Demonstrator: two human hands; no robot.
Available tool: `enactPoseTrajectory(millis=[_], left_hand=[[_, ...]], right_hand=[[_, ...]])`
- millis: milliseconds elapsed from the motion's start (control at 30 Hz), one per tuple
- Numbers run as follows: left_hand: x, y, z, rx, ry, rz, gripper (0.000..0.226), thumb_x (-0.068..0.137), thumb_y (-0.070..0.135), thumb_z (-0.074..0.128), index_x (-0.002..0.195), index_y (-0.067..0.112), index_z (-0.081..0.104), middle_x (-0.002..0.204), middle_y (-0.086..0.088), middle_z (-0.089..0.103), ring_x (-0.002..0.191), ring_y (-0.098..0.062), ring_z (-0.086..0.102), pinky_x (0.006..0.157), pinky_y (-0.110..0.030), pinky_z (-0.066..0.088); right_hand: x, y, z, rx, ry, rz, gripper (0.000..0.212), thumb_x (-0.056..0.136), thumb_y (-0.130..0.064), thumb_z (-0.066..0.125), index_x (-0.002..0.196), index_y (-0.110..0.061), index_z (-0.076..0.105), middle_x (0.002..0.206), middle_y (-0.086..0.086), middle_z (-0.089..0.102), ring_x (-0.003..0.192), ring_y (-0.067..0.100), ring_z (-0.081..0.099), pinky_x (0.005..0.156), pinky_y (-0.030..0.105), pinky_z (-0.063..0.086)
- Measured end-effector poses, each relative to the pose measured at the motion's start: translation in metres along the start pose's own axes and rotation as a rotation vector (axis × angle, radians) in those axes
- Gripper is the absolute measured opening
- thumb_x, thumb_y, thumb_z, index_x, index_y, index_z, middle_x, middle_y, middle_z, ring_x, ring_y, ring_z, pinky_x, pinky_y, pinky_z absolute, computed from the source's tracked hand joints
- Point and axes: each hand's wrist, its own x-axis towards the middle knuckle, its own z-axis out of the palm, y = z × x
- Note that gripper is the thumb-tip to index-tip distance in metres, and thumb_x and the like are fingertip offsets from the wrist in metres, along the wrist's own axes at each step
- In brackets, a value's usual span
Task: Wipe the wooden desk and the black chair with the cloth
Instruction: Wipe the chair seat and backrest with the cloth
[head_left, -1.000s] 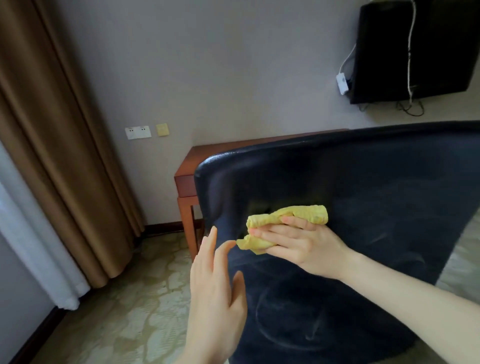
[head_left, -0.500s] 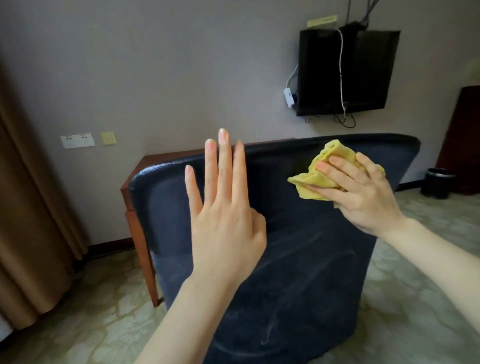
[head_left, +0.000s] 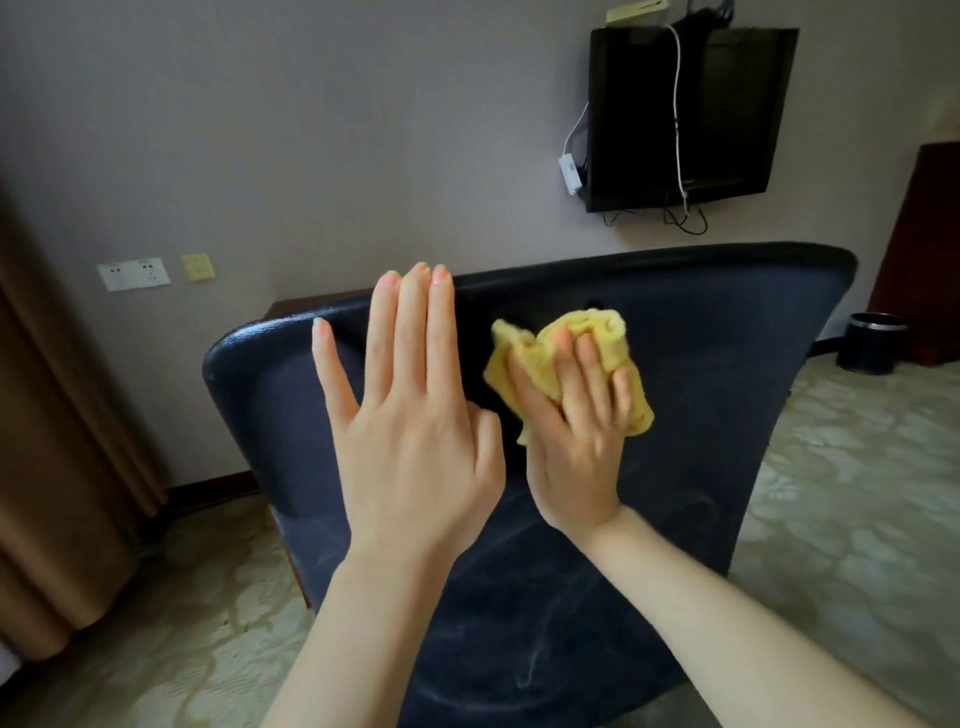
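The yellow cloth (head_left: 597, 325) was bunched into a wrinkled wad under the fingers of your right grip (head_left: 576, 441). It was pressed against the back of the black chair (head_left: 727, 389), with its edges spilling out above the fingertips and to both sides. The chair's backrest stood upright before you, wide and curved, glossy along its top rim, with faint swirled streaks below your right grip. The cloth sat just under that rim, just right of your left grip (head_left: 415, 441), which was held flat in front of the backrest. Only a reddish-brown sliver of the wooden tabletop (head_left: 306, 305) showed behind the chair's upper left corner, up and left of your left grip.
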Motion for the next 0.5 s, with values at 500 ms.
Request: enactPoseTrajectory(millis=[500], left_hand=[[0.001,-0.021,0.003,-0.005,-0.018,-0.007,0.07,0.083,0.024,0.039,0.15,0.014,0.021,0.156,-0.003,0.024,0.146,-0.016,0.011,0.116,-0.049,-0.008]], right_hand=[[-0.017,0.119,-0.043,-0.28,-0.356,-0.761,0.048,0.085,-0.001,0.043,0.116,-0.032,0.063,0.137,-0.007,0.044,0.121,0.012,0.045,0.114,0.033,0.016]])
